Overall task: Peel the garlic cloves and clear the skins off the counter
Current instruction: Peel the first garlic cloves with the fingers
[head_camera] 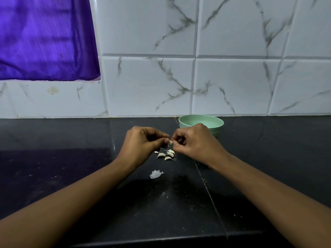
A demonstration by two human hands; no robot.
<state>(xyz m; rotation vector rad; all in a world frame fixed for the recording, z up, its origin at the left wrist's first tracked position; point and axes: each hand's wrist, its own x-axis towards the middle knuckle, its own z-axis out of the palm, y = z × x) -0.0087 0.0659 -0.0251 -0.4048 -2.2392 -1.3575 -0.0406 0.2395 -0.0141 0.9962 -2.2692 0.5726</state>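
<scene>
A small pale garlic clove (170, 142) is held a little above the black counter (71, 167), pinched between my left hand (143, 142) and my right hand (193, 142). Both hands have their fingers curled around it, fingertips meeting at the clove. Directly below them several unpeeled cloves (166, 155) lie in a loose cluster on the counter. A crumpled piece of white garlic skin (156, 174) lies nearer to me, in front of the cluster.
A pale green bowl (200, 120) stands behind my right hand, close to the marbled white tile wall (232, 77). A purple cloth (44, 38) hangs at the upper left. The counter's front edge (161, 238) runs along the bottom.
</scene>
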